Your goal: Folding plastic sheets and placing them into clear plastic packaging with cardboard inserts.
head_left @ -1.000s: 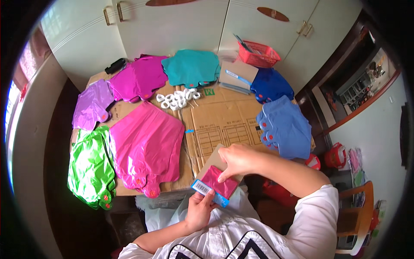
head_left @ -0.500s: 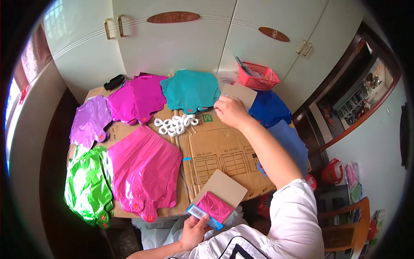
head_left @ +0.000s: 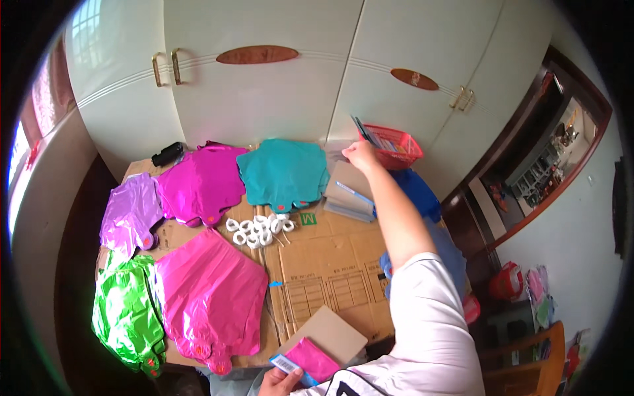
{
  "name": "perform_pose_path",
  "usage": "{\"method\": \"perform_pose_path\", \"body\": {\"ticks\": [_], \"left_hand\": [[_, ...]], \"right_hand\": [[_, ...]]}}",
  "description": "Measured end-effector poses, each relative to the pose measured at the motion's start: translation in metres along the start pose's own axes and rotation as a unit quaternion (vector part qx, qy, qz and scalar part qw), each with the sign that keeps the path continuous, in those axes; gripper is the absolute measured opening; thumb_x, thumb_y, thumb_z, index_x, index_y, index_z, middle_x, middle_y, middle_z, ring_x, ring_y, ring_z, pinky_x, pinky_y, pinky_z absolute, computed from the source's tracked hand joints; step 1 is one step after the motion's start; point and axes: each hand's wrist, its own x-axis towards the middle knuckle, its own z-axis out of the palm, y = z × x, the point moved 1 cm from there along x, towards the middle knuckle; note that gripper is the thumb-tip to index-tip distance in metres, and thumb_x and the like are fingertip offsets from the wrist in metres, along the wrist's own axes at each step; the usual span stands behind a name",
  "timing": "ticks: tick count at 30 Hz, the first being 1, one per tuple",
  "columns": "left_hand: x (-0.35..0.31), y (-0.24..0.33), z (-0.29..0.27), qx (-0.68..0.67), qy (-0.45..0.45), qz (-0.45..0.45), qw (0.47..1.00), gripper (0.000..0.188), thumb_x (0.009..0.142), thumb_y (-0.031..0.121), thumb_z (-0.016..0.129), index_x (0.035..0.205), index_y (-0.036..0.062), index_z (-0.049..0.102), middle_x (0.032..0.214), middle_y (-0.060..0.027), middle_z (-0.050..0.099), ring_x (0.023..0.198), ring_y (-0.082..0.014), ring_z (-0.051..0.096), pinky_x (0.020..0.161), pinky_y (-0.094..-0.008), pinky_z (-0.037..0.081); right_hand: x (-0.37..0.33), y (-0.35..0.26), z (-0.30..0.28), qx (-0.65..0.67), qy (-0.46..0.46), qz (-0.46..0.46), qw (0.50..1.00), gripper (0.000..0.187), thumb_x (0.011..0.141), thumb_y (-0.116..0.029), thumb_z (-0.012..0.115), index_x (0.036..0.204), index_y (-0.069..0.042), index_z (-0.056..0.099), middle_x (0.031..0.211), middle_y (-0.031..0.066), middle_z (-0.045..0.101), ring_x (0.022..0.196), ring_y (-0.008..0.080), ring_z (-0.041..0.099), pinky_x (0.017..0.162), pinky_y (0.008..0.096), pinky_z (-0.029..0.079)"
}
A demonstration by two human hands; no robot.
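Note:
Low at the front edge, my left hand point(head_left: 281, 383) is closed on a brown backing card point(head_left: 333, 330). A folded pink foil piece point(head_left: 314, 358) and a blue-and-white barcode label point(head_left: 284, 363) lie against this card. My right arm stretches to the far right. There my right hand point(head_left: 362, 156) is closed beside a red plastic basket point(head_left: 399, 158), above a clear plastic sheet point(head_left: 337, 149); whatever is between its fingertips is too small to make out. Just below that hand, grey-brown cards with a blue strip point(head_left: 350, 191) rest on the cardboard.
Flat foil shapes like uninflated balloons ring the cardboard-covered table point(head_left: 317, 251): green point(head_left: 129, 310), lilac point(head_left: 132, 211), magenta point(head_left: 201, 185), teal point(head_left: 284, 175), pink point(head_left: 211, 297), blue point(head_left: 422, 191). White ribbon rolls point(head_left: 257, 231) sit mid-table. Cabinets point(head_left: 264, 99) stand behind.
My right hand has moved farther away, toward the basket. Cards with a blue strip now show below it. The left hand keeps its grip, lower in view; the whole view has tilted up.

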Motion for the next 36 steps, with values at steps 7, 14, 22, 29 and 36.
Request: {"method": "perform_pose_path", "body": {"ticks": [7, 14, 22, 29, 36], "left_hand": [[-0.013, 0.020, 0.017, -0.015, -0.008, 0.022, 1.000, 0.013, 0.096, 0.014, 0.058, 0.099, 0.0045, 0.066, 0.085, 0.0004, 0.066, 0.074, -0.0082, 0.059, 0.062, -0.0241, 0.048], [-0.006, -0.002, 0.002, 0.036, 0.018, 0.003, 0.999, 0.013, 0.095, 0.016, 0.060, 0.096, 0.0047, 0.067, 0.084, -0.0006, 0.067, 0.073, -0.0087, 0.060, 0.062, -0.0247, 0.049], [0.001, -0.006, -0.004, -0.040, -0.015, -0.017, 0.999, 0.009, 0.097, 0.013, 0.057, 0.095, 0.0075, 0.064, 0.084, 0.0009, 0.066, 0.075, -0.0086, 0.062, 0.064, -0.0268, 0.051], [-0.032, -0.016, -0.002, 0.014, -0.102, 0.051, 0.993, 0.014, 0.099, 0.009, 0.052, 0.100, 0.0020, 0.064, 0.092, 0.0017, 0.065, 0.086, -0.0053, 0.058, 0.079, -0.0234, 0.049], [-0.064, -0.010, 0.000, -0.057, -0.072, 0.074, 0.993, 0.014, 0.098, 0.010, 0.051, 0.106, 0.0050, 0.062, 0.101, -0.0062, 0.067, 0.094, -0.0186, 0.065, 0.084, -0.0391, 0.054]], "right_hand": [[0.033, -0.026, 0.052, -0.045, -0.088, 0.202, 0.974, 0.036, 0.072, -0.029, 0.077, 0.101, -0.008, 0.072, 0.114, 0.0160, 0.066, 0.108, 0.0295, 0.064, 0.091, 0.0409, 0.050], [0.043, -0.003, 0.057, -0.032, -0.026, 0.126, 0.991, 0.017, 0.079, -0.024, 0.069, 0.087, -0.011, 0.074, 0.100, 0.0138, 0.070, 0.093, 0.0334, 0.067, 0.077, 0.0413, 0.053], [0.007, -0.091, -0.090, 0.382, 0.140, -0.119, 0.906, 0.015, 0.085, -0.017, 0.065, 0.077, -0.005, 0.064, 0.064, 0.0037, 0.063, 0.050, 0.0127, 0.057, 0.047, 0.0291, 0.044], [-0.219, -0.138, -0.087, 0.242, -0.203, 0.015, 0.949, 0.015, 0.085, -0.016, 0.065, 0.077, -0.004, 0.062, 0.065, 0.0028, 0.061, 0.053, 0.0077, 0.055, 0.042, 0.0231, 0.043], [-0.322, -0.130, -0.030, 0.056, -0.178, -0.003, 0.982, 0.033, 0.081, -0.038, 0.070, 0.074, -0.005, 0.065, 0.071, 0.0123, 0.067, 0.068, 0.0266, 0.066, 0.062, 0.0385, 0.051]]}}
